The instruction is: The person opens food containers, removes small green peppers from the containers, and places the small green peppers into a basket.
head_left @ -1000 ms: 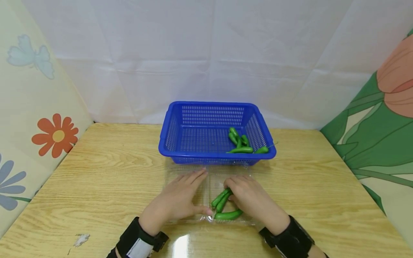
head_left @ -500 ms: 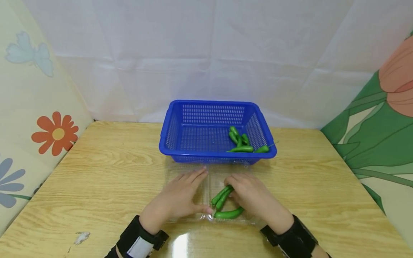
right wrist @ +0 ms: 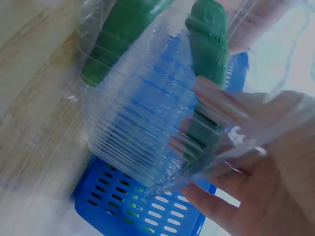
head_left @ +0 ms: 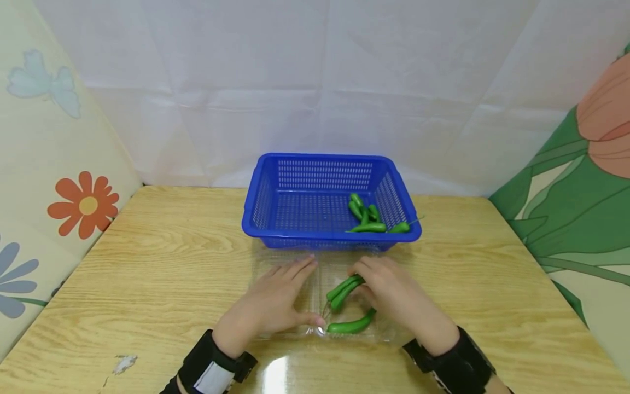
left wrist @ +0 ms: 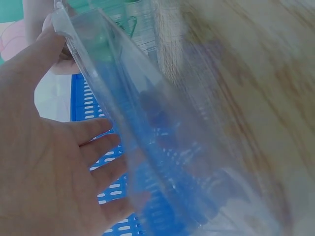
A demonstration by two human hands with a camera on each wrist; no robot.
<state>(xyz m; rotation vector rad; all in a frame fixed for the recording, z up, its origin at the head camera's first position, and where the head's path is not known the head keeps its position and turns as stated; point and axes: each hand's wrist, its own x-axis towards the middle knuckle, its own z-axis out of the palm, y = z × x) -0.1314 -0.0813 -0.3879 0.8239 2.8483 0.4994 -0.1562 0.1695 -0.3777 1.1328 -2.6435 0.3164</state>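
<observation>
A clear plastic clamshell box [head_left: 331, 269] lies unfolded on the table. My left hand [head_left: 273, 301] rests over its left half, fingers spread and thumb by the middle fold; in the left wrist view its fingers lie against the clear wall [left wrist: 142, 98]. With my right hand [head_left: 391, 287] I grip a small bunch of green chili peppers [head_left: 343, 291] by their far ends, above the right half. The fingers hide part of the bunch. A single chili pepper [head_left: 350, 327] lies along the box's near edge, below the bunch. Through the plastic, the right wrist view shows a held pepper [right wrist: 209, 49].
Right behind the box stands a blue plastic basket [head_left: 315, 235], with several more green peppers [head_left: 364, 216] in its right corner. A white cloth [head_left: 315, 82] hangs behind the wooden table [head_left: 187, 246]. Painted panels [head_left: 566, 219] flank both sides.
My right hand has moved slightly up and to the right, carrying the bunch of chili peppers away from the lone pepper. The left hand has stayed in place.
</observation>
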